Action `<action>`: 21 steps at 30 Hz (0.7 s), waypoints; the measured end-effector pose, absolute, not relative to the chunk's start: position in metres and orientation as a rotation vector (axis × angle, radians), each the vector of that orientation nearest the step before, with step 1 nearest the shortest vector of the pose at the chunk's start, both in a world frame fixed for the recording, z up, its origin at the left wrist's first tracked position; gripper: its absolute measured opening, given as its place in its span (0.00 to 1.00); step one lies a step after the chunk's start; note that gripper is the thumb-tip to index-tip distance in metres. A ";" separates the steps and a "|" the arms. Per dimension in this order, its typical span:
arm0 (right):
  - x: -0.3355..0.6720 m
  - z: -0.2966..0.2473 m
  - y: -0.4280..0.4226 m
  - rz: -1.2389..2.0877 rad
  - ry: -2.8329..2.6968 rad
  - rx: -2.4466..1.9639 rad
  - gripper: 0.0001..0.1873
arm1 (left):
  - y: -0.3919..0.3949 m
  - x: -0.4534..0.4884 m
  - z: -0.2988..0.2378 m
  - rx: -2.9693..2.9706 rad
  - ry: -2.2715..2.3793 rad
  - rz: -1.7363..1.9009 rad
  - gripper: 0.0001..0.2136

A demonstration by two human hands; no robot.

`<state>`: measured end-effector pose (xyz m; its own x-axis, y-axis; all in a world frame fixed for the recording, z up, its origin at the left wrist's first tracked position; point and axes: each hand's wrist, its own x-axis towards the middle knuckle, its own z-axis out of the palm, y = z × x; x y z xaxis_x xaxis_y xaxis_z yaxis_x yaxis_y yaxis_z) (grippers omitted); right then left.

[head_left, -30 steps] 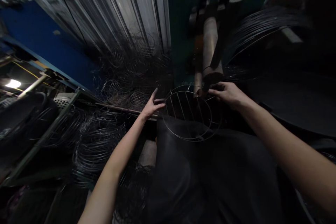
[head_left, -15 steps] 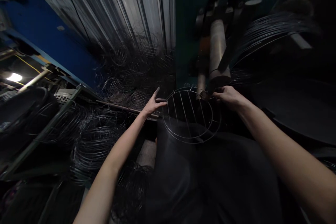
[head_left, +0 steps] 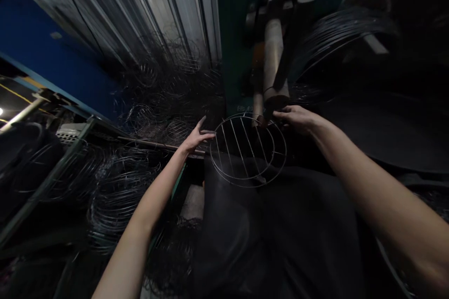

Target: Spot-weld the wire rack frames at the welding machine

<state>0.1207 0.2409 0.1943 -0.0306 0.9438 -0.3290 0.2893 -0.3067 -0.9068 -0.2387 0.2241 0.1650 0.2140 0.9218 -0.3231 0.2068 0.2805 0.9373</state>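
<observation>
A round wire rack (head_left: 242,142) is held out in front of me, its upper edge under the welding machine's electrode. It has two thin rings, one inside the other, joined by several straight cross wires. My left hand (head_left: 196,139) grips its left rim between thumb and fingers, with one finger pointing up. At the upper right rim, the fingers of my right hand (head_left: 296,117) are pinched together, partly in shadow. Just above the rack hangs the thick cylindrical electrode (head_left: 275,56), with a thinner copper-coloured rod (head_left: 257,107) beside it.
Coils of wire rings (head_left: 117,196) hang on a green metal frame (head_left: 49,180) at left. Loose wire pieces (head_left: 175,84) heap against a corrugated metal wall (head_left: 157,0). More wire (head_left: 347,32) lies at upper right. A dark apron (head_left: 238,233) covers my lap. A blue panel (head_left: 45,51) stands upper left.
The whole view has shifted, so machine, rack and hands appear slightly further left. Both hands keep their places at the rack, which stays beneath the electrode.
</observation>
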 end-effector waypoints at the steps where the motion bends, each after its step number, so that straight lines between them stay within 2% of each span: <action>1: 0.122 0.197 0.239 1.391 -1.286 -1.642 0.13 | 0.224 -0.239 0.167 1.177 1.274 0.701 0.55; 6: 0.135 0.202 0.203 1.543 -1.226 -1.586 0.12 | 0.223 -0.243 0.179 1.038 1.226 0.661 0.53; 12: 0.146 0.176 0.165 1.707 -1.132 -1.452 0.18 | 0.238 -0.237 0.168 1.062 1.196 0.656 0.32; 15: 0.140 0.173 0.171 1.651 -1.153 -1.496 0.17 | 0.253 -0.230 0.157 1.191 1.258 0.704 0.25; 21: 0.123 0.187 0.173 1.531 -1.319 -1.533 0.13 | 0.253 -0.237 0.166 1.383 1.320 0.771 0.18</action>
